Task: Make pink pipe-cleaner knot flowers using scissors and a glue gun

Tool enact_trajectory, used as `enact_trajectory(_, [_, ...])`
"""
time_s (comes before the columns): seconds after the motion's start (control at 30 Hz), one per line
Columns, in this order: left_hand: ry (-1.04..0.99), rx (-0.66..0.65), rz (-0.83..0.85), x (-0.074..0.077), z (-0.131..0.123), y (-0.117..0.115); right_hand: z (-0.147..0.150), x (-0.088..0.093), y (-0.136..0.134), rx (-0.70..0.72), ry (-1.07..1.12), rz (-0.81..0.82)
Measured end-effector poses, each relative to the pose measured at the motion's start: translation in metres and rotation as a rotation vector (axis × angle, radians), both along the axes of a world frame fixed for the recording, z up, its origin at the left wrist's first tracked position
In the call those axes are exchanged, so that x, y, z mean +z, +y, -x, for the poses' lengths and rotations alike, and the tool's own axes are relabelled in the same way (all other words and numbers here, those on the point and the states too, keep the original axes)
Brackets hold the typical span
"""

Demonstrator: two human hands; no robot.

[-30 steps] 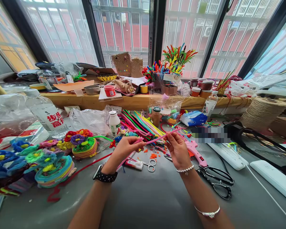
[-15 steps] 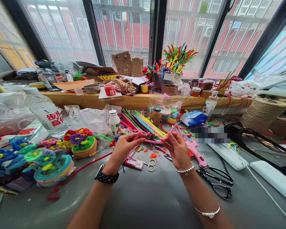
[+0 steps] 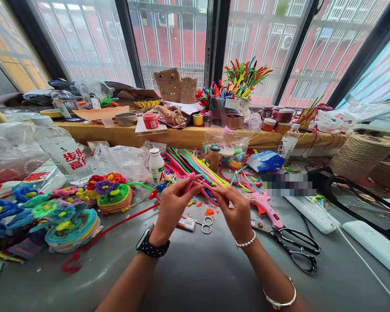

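A pink pipe cleaner is bent into a loop at the fingers of my left hand, which pinches it. My right hand, thumb and forefinger together, grips a stretch of the same pipe cleaner a short way to the right. Both hands hover over the grey table, in front of a bundle of coloured pipe cleaners. Below the hands lie small silver scissors and orange scraps. Right of my right hand are a pink glue gun and large black-handled scissors.
Coiled pipe-cleaner pieces with flowers fill the left side, with a red strand trailing nearby. A white bottle, a brown jar and a tissue pack stand behind. A power strip and twine spool are at right.
My hands have come closer together. The right hand moved left and turned palm down, while the left shifted slightly right; the pink pipe cleaner is gathered at the left fingers.
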State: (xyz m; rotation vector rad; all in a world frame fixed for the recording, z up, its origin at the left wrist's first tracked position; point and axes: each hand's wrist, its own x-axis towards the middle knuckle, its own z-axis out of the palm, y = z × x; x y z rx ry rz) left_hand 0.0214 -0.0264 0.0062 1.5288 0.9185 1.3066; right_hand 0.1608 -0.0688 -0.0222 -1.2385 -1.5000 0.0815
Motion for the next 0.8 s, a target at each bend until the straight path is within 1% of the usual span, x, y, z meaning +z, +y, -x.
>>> enact_trajectory(0.1, [0.023,0.015,-0.025,0.0004,-0.0008,-0.001,0.0012,-0.0001,-0.001,0.009,-0.054,-0.002])
enact_trajectory(0.2, [0.018,-0.006,-0.047,0.0013,-0.0007,-0.0004,0.0031,0.0007,-0.0016,0.017,-0.058,-0.013])
enact_trajectory(0.37, [-0.01,-0.032,-0.041,-0.0003,0.0008,0.0023,0.0056,0.0013,-0.0019,-0.007,-0.057,0.003])
enact_trajectory(0.6, [0.025,-0.067,-0.081,-0.0037,0.0014,0.0044,0.0058,0.0012,-0.0033,-0.002,-0.129,0.039])
enact_trajectory(0.67, [0.05,-0.048,-0.083,-0.0024,0.0018,0.0047,0.0046,0.002,-0.0034,0.008,-0.132,0.034])
enact_trajectory(0.8, [0.102,0.049,-0.086,0.0007,0.0046,0.0061,0.0019,0.0021,-0.0021,0.01,-0.173,0.018])
